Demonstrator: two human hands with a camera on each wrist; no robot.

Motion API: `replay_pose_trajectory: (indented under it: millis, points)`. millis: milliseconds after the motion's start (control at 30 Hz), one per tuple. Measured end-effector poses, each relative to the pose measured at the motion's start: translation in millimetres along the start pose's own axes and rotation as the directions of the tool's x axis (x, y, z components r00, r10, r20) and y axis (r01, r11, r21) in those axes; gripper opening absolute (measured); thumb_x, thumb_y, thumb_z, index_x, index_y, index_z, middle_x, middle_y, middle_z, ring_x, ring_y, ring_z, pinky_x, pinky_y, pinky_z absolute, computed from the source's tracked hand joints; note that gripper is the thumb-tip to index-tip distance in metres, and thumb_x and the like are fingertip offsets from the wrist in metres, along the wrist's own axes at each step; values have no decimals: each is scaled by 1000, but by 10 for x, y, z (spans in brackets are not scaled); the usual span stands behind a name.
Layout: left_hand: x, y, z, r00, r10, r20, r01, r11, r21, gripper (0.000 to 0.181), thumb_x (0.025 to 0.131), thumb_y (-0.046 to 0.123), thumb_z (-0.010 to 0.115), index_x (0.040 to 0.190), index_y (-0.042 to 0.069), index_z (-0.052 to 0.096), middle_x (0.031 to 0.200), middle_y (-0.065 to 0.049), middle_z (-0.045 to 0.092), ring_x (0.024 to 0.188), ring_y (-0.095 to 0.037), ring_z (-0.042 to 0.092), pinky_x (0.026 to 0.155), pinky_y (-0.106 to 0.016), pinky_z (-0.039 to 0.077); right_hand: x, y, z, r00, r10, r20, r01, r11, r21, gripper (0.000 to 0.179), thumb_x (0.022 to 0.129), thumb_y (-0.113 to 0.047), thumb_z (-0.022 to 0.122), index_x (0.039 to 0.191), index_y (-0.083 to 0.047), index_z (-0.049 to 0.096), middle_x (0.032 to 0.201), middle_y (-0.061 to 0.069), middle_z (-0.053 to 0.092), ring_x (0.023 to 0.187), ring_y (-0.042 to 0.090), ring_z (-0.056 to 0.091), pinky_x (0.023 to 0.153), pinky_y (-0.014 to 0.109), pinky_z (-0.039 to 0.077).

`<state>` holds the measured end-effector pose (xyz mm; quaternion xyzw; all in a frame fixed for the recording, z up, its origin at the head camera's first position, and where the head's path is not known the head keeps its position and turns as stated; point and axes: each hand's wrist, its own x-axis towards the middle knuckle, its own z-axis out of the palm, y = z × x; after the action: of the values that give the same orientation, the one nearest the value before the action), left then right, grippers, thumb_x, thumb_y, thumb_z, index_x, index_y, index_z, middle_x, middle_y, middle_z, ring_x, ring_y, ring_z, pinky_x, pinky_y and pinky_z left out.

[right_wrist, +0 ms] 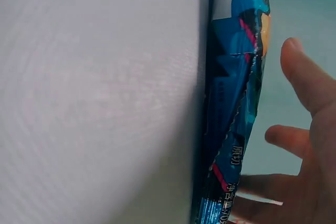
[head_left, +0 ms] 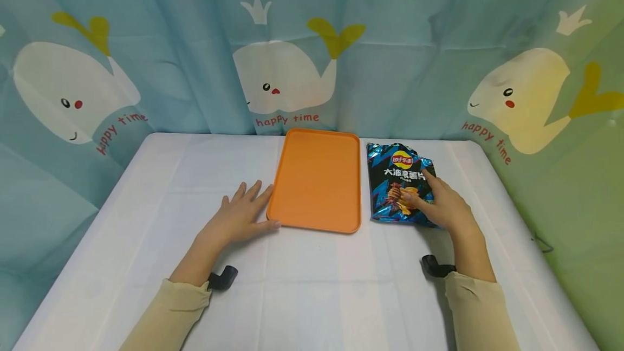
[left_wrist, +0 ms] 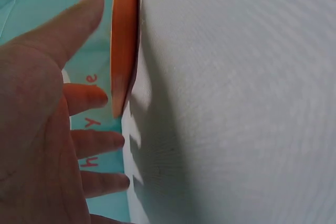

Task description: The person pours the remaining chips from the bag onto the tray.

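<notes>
An orange rectangular tray (head_left: pixel 319 180) lies flat on the white table. My left hand (head_left: pixel 244 213) is spread at its near left corner, thumb and fingertips right at the rim; in the left wrist view the fingers (left_wrist: pixel 100 142) are straight beside the tray's edge (left_wrist: pixel 125 40). To the right of the tray lies a blue and black bag of potato chips (head_left: pixel 400 194). Over the bag's right side hovers my right hand (head_left: pixel 448 205), fingers apart and loosely bent. The right wrist view shows a gap between thumb and chip bag (right_wrist: pixel 231 93).
A white cloth covers the table (head_left: pixel 312 297). Behind it hangs a blue-green curtain (head_left: pixel 404 85) with printed whales, close to the tray's far edge. Black wrist mounts (head_left: pixel 224 278) sit at both sleeve cuffs.
</notes>
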<state>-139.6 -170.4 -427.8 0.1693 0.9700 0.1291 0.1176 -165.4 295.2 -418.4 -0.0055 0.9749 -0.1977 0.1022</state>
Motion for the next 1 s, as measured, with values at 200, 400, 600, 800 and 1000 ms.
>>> replay_pose_trajectory:
  millis: [200, 400, 600, 800, 1000]
  points:
    - [-5, -13, -9, 1000, -1, 12, 1, 1000, -9, 82, 95, 58, 56, 159, 15, 27, 162, -23, 24, 146, -56, 16, 103, -82, 18, 21, 45, 6, 998, 62, 10, -63, 998, 17, 102, 92, -72, 47, 160, -7, 11, 151, 39, 30, 132, 62, 34, 102, 73, 32]
    - [11, -22, -12, 1000, 0, 18, 0, 1000, -17, 82, 95, 59, 56, 160, 20, 25, 163, -22, 22, 146, -56, 15, 103, -82, 17, 35, 78, 0, 996, 89, -20, -87, 993, 78, 95, 95, -64, 51, 159, -3, 15, 153, 38, 27, 136, 60, 28, 105, 73, 29]
    - [5, -7, -24, 1000, -1, 20, 1, 1000, -23, 79, 95, 58, 57, 159, 21, 29, 162, -23, 24, 146, -56, 16, 102, -83, 17, 30, 134, 39, 984, 107, -140, -74, 973, 218, 83, 99, -51, 55, 158, -2, 22, 152, 36, 33, 134, 57, 37, 104, 71, 34]
    - [-7, -9, 3, 999, -14, 38, 15, 1000, -21, 79, 95, 58, 57, 159, 22, 28, 163, -22, 23, 146, -56, 15, 99, -85, 17, 12, 186, 70, 959, 181, -219, -76, 907, 414, 73, 100, -40, 57, 158, -9, 26, 149, 32, 41, 130, 53, 47, 100, 66, 42]
    - [-15, -17, 8, 999, -13, 36, 14, 1000, -20, 79, 95, 58, 57, 159, 23, 28, 163, -21, 22, 147, -55, 14, 99, -86, 16, 36, 191, 53, 924, 339, -174, -168, 771, 614, 68, 101, -35, 56, 159, -18, 26, 147, 22, 44, 126, 38, 49, 102, 49, 47]
